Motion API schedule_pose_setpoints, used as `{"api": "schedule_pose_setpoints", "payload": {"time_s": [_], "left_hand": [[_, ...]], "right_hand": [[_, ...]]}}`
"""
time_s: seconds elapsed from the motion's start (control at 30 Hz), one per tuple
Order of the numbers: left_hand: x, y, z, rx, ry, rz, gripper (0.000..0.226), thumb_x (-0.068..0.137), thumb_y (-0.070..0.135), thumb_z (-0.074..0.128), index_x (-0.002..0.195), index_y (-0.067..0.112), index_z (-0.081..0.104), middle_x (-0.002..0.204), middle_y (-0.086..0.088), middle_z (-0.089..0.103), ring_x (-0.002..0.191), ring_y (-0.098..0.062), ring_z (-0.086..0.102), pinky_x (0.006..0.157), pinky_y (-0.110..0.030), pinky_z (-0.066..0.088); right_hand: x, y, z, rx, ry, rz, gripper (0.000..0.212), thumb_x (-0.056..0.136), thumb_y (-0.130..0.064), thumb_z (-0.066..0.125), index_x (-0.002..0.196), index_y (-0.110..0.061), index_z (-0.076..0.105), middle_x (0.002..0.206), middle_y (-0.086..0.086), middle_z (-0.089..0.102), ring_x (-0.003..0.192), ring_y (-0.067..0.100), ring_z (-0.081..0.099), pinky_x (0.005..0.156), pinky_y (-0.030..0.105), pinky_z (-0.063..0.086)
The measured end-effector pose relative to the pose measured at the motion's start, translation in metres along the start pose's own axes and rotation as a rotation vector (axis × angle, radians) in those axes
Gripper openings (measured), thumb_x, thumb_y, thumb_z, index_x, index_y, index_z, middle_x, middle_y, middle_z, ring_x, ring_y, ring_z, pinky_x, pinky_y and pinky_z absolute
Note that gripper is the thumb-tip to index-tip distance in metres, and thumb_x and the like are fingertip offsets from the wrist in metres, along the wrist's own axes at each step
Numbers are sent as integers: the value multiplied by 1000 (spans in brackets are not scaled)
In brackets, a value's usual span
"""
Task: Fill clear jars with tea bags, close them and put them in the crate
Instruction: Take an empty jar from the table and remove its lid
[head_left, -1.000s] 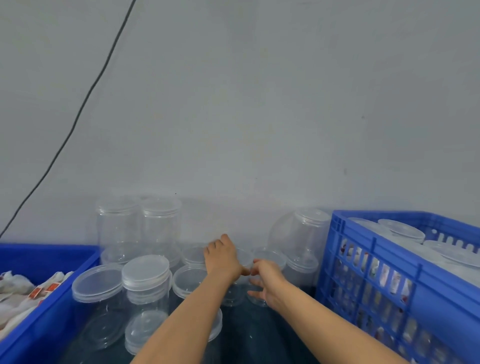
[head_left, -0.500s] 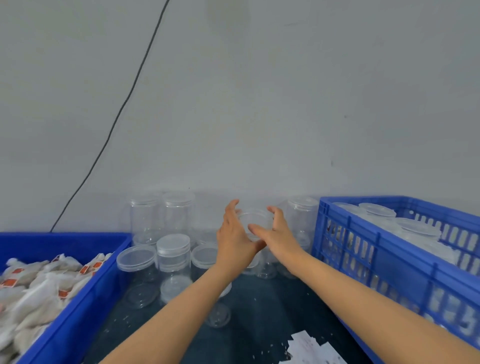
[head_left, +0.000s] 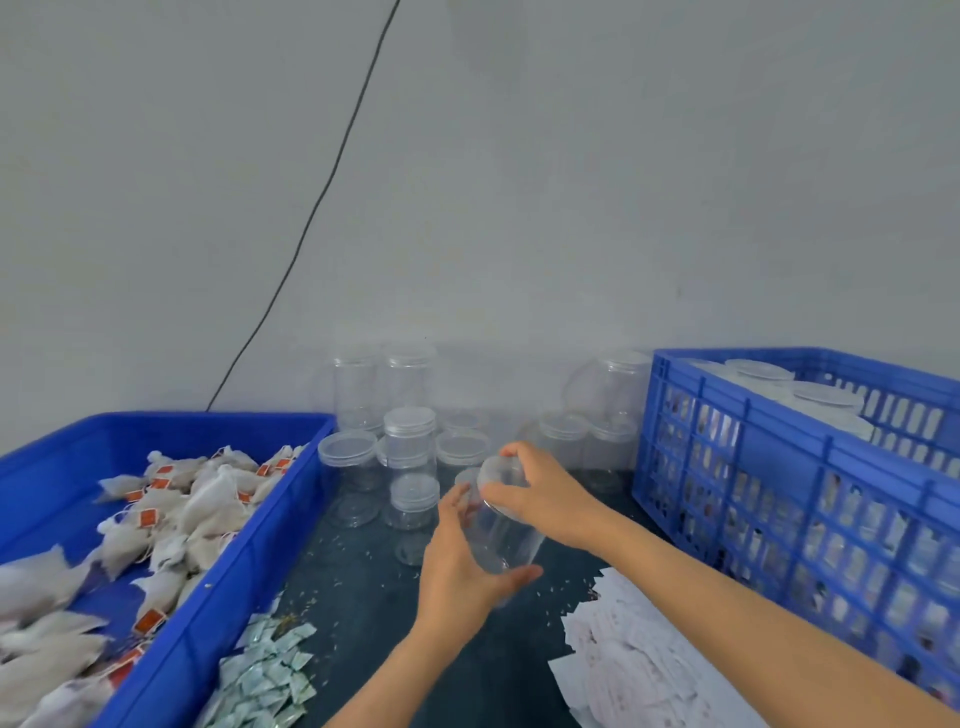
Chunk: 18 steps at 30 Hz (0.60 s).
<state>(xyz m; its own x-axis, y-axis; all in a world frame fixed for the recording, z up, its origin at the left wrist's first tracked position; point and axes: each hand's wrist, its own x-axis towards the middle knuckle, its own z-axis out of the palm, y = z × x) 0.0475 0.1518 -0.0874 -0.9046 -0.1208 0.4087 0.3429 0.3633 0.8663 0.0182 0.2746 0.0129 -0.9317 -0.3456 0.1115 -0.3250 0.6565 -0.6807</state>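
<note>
So both hands are on one clear plastic cylindrical jar (head_left: 501, 525), held tilted above the dark counter (head_left: 363, 597) in the middle of the shot. The left hand (head_left: 457, 566) has its grip wrapped around the lower body of the jar, thumb under the base end. The right hand (head_left: 540, 499) has its grip clamped over the clear round lid (head_left: 501, 470) at the top. Can't tell if the lid is screwed on or just sitting there, the plastic is too see-through and the fingers cover the rim. The jar looks empty as far as I can see.

On the left is a solid blue plastic bin (head_left: 249, 561) full of white tea bags with orange tags (head_left: 171, 514), cut off by the frame edge. On the right is a blue slatted plastic crate (head_left: 769, 467), also cut off, with lidded jars inside; what's in them is just blurry specks through the slots.

Behind the hands, a bunch of empty clear jars (head_left: 410, 441) stand against the grey wall (head_left: 519, 182), some stacked, hard to count since they blend together. A pile of small silvery sachets (head_left: 265, 670) lies near the bin, and a heap of white paper slips (head_left: 634, 660) sits by the right forearm. A thin black cable (head_left: 322, 197) runs down the wall.
</note>
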Motion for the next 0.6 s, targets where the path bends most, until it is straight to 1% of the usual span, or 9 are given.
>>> {"api": "schedule_pose_setpoints", "payload": {"time_s": [0.03,0.1,0.17,0.23,0.33,0.43,0.5,0.57,0.6], "left_hand": [[-4,-4,-3,64,2,-15,96,49,51,91,121,54,28,123,30,51,117,6,50,80,-7,40],[-10,-8,-6,158,18,-10,92,49,58,84,124,49,33,116,31,51,112,8,50,75,-7,39],[-14,-8,-7,197,26,5,91,50,62,80,128,44,37,115,31,52,109,9,50,76,-7,39],[-16,-8,-10,207,24,1,90,49,63,79,127,46,39,112,30,54,107,11,50,77,-7,40],[-13,-14,-19,231,-9,-10,85,45,64,80,119,52,40,102,32,58,98,14,53,74,-5,42],[-11,-19,-28,247,-89,-48,80,43,62,81,114,49,45,96,29,62,90,12,58,73,-7,44],[-8,-24,-34,162,-158,-86,78,45,57,84,115,43,51,100,24,65,95,6,61,81,-15,49],[-6,-31,-44,-25,-327,-115,75,53,44,88,120,34,56,112,16,68,107,-3,63,90,-24,51],[-6,-33,-49,-95,-417,-125,73,58,36,88,123,28,57,117,12,68,111,-8,63,91,-24,51]], "right_hand": [[-2,0,5,-28,-14,32,60,86,-47,55,138,-25,34,140,3,39,120,22,46,100,39,42],[-4,2,17,-165,-14,98,63,89,-58,44,141,-26,31,145,5,35,125,29,45,102,44,40],[-5,2,29,-330,37,145,75,87,-71,33,146,-24,26,150,9,31,130,35,41,102,45,38],[-3,2,37,-407,114,136,75,88,-73,30,145,-23,30,147,12,35,128,36,43,99,45,40],[-4,7,42,-398,125,60,63,91,-66,31,141,-27,36,136,11,46,119,33,50,96,42,44],[-7,14,45,-392,137,-34,54,93,-62,33,138,-33,40,127,4,52,111,25,55,92,35,45],[-9,16,41,-414,130,-140,50,93,-61,35,136,-36,44,125,0,54,108,21,56,90,33,45],[-10,18,33,-402,27,-291,47,94,-58,39,136,-39,44,128,-6,51,112,16,52,93,32,44],[-11,20,29,-385,-47,-372,45,95,-55,41,138,-40,43,131,-9,47,117,11,47,95,30,43]]}}
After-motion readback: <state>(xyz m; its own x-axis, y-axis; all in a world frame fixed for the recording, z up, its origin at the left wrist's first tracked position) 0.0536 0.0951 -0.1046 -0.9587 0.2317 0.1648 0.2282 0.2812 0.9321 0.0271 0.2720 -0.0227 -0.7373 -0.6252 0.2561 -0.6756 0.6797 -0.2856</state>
